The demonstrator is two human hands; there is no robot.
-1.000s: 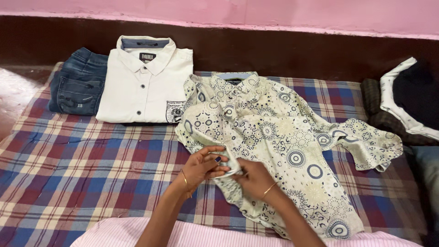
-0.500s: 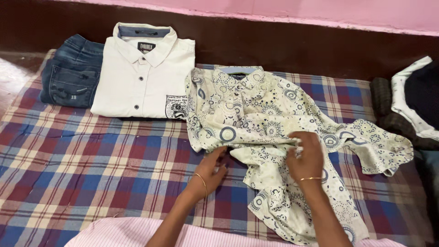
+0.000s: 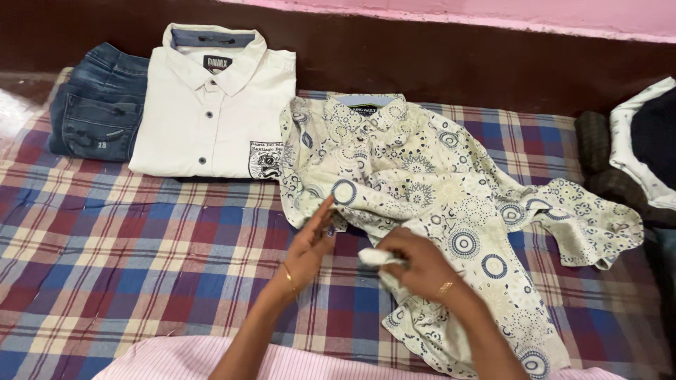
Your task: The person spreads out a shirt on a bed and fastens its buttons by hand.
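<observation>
Two pieces lie folded at far left, the jeans (image 3: 97, 102) and white shirt (image 3: 215, 105), while the patterned shirt (image 3: 436, 204) sprawls unfolded mid-blanket (image 3: 127, 260), right hand (image 3: 415, 264) clenched on its hem, left hand (image 3: 310, 246) open, fingertips touching its edge

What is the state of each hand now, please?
Left hand: open, fingers straight, touching the edge of the patterned shirt.
Right hand: closed, gripping a bunched fold of the same shirt.
</observation>
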